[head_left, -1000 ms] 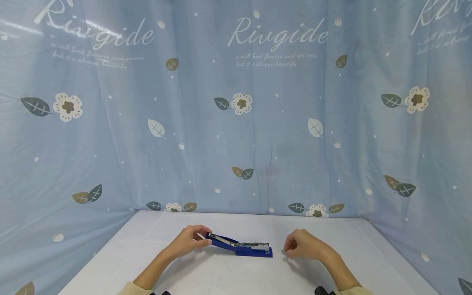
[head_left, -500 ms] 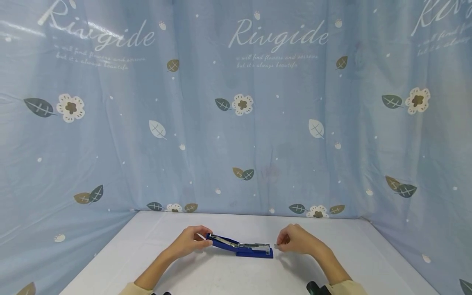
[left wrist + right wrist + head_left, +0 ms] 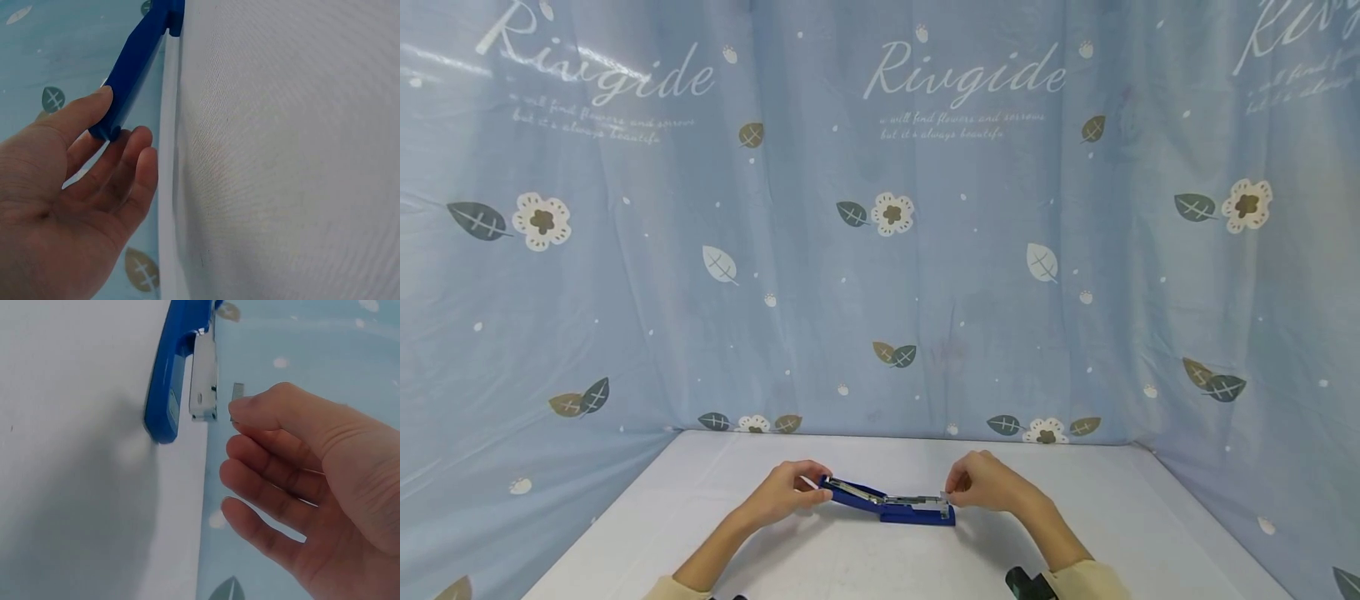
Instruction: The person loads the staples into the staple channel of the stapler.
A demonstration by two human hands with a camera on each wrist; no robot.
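Observation:
A blue stapler (image 3: 917, 517) sits on the table, its top cover (image 3: 134, 62) swung far back to the left and its metal staple channel (image 3: 204, 381) exposed. My left hand (image 3: 786, 492) pinches the end of that raised cover between thumb and fingers. With thumb and index finger, my right hand (image 3: 988, 483) pinches a short grey strip of staples (image 3: 237, 392). The strip is close beside the front end of the channel in the right wrist view, and its lower part is hidden by the thumb. The other right fingers are loosely bent.
A white table (image 3: 820, 571) lies under both hands. Behind it and along both sides hangs a light blue curtain (image 3: 880, 308) printed with leaves, flowers and lettering. A dark wrist device (image 3: 1028, 583) shows at the right sleeve.
My right hand has moved left and slightly up with the staple strip, from beside the stapler to over its front end. The left hand and stapler have stayed in place.

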